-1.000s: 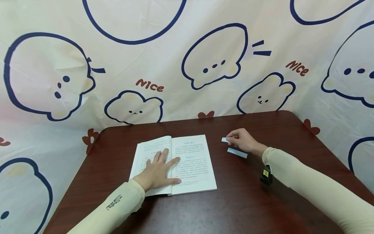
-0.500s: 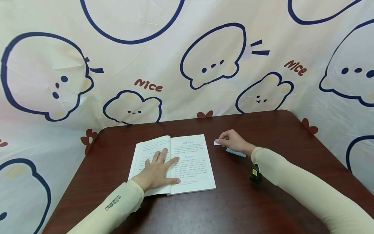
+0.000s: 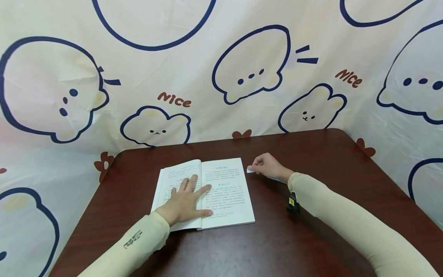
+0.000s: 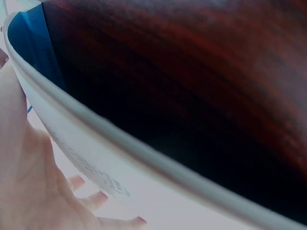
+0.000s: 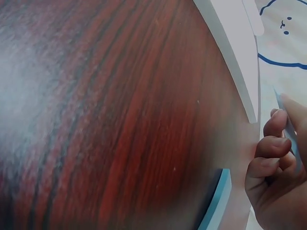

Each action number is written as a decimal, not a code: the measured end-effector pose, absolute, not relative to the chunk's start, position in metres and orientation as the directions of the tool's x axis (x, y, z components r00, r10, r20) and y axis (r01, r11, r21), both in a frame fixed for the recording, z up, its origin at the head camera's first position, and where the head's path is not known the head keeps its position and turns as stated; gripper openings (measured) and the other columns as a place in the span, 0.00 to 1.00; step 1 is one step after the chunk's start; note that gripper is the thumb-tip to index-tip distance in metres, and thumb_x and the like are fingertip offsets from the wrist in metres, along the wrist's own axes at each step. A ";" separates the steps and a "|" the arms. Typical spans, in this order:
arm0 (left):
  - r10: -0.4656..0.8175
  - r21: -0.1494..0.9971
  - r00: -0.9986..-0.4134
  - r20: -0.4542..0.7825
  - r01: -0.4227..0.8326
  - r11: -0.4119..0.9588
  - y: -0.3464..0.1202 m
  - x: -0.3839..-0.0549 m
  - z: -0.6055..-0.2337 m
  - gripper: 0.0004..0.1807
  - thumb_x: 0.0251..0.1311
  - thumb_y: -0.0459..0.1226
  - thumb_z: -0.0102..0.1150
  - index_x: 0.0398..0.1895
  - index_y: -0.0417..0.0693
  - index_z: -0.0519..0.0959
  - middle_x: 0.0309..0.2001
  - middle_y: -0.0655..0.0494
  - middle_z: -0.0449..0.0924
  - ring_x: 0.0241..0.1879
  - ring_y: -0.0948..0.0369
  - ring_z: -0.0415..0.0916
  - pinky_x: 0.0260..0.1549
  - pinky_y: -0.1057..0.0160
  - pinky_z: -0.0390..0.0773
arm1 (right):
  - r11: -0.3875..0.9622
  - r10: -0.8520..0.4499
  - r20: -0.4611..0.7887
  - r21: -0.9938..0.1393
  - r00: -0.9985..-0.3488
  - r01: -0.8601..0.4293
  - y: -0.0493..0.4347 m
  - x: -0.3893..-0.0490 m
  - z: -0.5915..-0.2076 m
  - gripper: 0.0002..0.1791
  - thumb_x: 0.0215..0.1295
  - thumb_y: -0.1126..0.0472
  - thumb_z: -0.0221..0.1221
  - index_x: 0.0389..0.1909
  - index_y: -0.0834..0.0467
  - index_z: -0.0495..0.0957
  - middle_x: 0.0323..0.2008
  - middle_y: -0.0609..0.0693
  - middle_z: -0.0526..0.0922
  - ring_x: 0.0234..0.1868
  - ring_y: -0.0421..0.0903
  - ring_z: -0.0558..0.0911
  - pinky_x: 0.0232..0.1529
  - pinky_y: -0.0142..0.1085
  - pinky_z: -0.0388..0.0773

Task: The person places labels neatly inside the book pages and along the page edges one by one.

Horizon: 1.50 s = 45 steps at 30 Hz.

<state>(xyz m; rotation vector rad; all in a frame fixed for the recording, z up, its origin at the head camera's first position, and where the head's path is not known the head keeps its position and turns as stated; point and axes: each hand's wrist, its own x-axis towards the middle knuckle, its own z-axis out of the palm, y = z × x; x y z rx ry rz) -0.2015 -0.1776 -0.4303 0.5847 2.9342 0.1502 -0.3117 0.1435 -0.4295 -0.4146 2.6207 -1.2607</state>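
An open book (image 3: 230, 200) with printed pages lies on the dark wooden table. My left hand (image 3: 184, 203) rests spread across its middle, fingers and thumb straight over both pages. In the left wrist view the curved page edge of the book (image 4: 139, 155) fills much of the picture. Just right of the book's far right corner, my right hand (image 3: 268, 165) pinches a thin light-blue strip (image 5: 289, 129), probably paper, between thumb and fingers. A second, thicker light-blue strip (image 5: 217, 201) lies on the table, mostly hidden under the right hand in the head view.
The brown table (image 3: 277, 238) has rounded far corners. Behind and beside it hangs a pale cloth backdrop (image 3: 242, 119) printed with cartoon figures. A small black device (image 3: 292, 204) is strapped at the right wrist.
My right hand has moved left with the pinched strip, from above the other strip to beside the book's corner. My left hand stays on the pages.
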 end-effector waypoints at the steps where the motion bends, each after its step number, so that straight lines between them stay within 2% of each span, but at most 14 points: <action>1: 0.388 0.127 -0.913 -0.123 0.373 0.919 -0.178 -0.202 -0.430 0.47 0.56 0.72 0.55 0.78 0.67 0.61 0.80 0.36 0.45 0.76 0.33 0.50 0.59 0.19 0.60 | 0.597 -0.336 -0.063 -0.786 -0.940 -0.161 0.143 -0.312 -0.430 0.14 0.67 0.55 0.66 0.28 0.62 0.83 0.19 0.50 0.77 0.22 0.44 0.71 0.28 0.33 0.69; 6: 0.391 0.129 -0.912 -0.123 0.376 0.918 -0.177 -0.202 -0.431 0.47 0.56 0.72 0.55 0.77 0.67 0.61 0.80 0.36 0.45 0.76 0.33 0.50 0.58 0.20 0.60 | 0.616 -0.336 -0.065 -0.770 -0.940 -0.167 0.139 -0.315 -0.435 0.15 0.68 0.54 0.65 0.27 0.61 0.83 0.19 0.49 0.77 0.23 0.43 0.73 0.32 0.34 0.71; 14: 0.391 0.121 -0.912 -0.121 0.377 0.918 -0.177 -0.202 -0.430 0.47 0.57 0.72 0.55 0.77 0.67 0.62 0.80 0.36 0.45 0.75 0.32 0.51 0.58 0.20 0.61 | 0.611 -0.338 -0.073 -0.775 -0.938 -0.160 0.131 -0.312 -0.436 0.12 0.67 0.57 0.66 0.29 0.61 0.84 0.21 0.49 0.78 0.25 0.44 0.74 0.31 0.34 0.71; 23: 0.387 0.124 -0.913 -0.125 0.373 0.920 -0.177 -0.202 -0.431 0.47 0.56 0.72 0.55 0.77 0.67 0.62 0.80 0.35 0.45 0.75 0.32 0.51 0.57 0.19 0.61 | 0.589 -0.364 -0.063 -0.788 -0.929 -0.177 0.122 -0.314 -0.438 0.10 0.66 0.59 0.66 0.28 0.62 0.84 0.18 0.49 0.78 0.22 0.42 0.73 0.28 0.31 0.69; 38: 0.384 0.119 -0.914 -0.128 0.370 0.921 -0.177 -0.202 -0.431 0.47 0.57 0.72 0.55 0.78 0.67 0.61 0.80 0.36 0.45 0.76 0.33 0.50 0.58 0.19 0.60 | 0.622 -0.336 -0.059 -0.763 -0.940 -0.175 0.110 -0.322 -0.436 0.12 0.67 0.56 0.66 0.29 0.61 0.84 0.19 0.47 0.74 0.24 0.43 0.71 0.28 0.32 0.67; 45: 0.379 0.126 -0.916 -0.129 0.363 0.923 -0.177 -0.203 -0.431 0.47 0.56 0.73 0.55 0.77 0.68 0.61 0.80 0.36 0.44 0.76 0.33 0.50 0.58 0.19 0.60 | 0.626 -0.331 -0.048 -0.758 -0.942 -0.181 0.102 -0.322 -0.436 0.10 0.67 0.57 0.66 0.30 0.60 0.83 0.22 0.48 0.77 0.27 0.44 0.73 0.31 0.32 0.67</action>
